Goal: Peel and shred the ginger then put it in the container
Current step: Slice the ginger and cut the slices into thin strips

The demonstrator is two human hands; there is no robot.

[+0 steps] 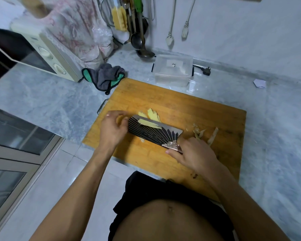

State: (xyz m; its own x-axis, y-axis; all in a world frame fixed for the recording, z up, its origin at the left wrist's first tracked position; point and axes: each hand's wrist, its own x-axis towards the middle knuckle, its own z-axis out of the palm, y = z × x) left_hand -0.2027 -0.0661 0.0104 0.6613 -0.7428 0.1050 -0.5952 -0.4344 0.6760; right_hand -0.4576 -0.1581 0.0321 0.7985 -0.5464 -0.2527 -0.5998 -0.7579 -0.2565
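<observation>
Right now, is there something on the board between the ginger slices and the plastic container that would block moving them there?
Nothing visible blocks it. The ginger slices lie beside the cleaver, and the cutting board is bare from there up to the container, which stands open just past the board's far edge. The peels lie off to the right.

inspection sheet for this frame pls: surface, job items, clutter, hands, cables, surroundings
Surface: wooden cutting board on marble counter.
Job's things: cleaver on edge with a ginger slice stuck to the blade; more slices behind it; peels to the right; clear container beyond the board.
Clutter: grey-green cloth, folded paper.
Hands: left hand holds ginger at the blade; right hand grips the cleaver handle.
Cables: black plug on the counter; two white plugs hanging.
Surroundings: microwave, hanging ladles.
</observation>
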